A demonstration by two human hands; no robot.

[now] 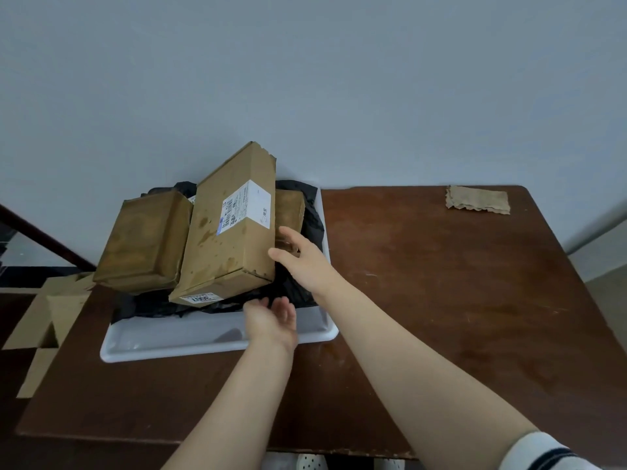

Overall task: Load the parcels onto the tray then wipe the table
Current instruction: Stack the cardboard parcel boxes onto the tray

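Parcels [203, 239] heaped on tray [217, 337], at left end of table [441, 300]; none seen loose on the wood. Loading step judged to be at its last touch, wiping not yet begun.

Nearest, over tray's near right rim: left hand [271, 320], palm turned up, fingers relaxed and spread, nothing in it, just short of black bags [312, 228] under the pile. Past that, at tray's right side: right hand [298, 256], fingers loosely straight, thumb against lower right edge of long box [237, 198], gripping nothing, seemingly steadying. Long box tilted, propped across squat box [142, 242] on tray's left and smaller box [290, 208] toward tray's far right, far end raised.

Next move, as a guess: settle long box flatter, or make sure of its lean before letting go, since likely to slide. Then reach far right of tray for cloth [478, 199], brown, folded, at table's far edge, well apart from tray, and wipe the bare wood.

Writing: white shipping label on long box's top face, with barcode and small print too fine to read. Second label on its near end, with bold characters upside down, perhaps digits, not certain. No brand made out.
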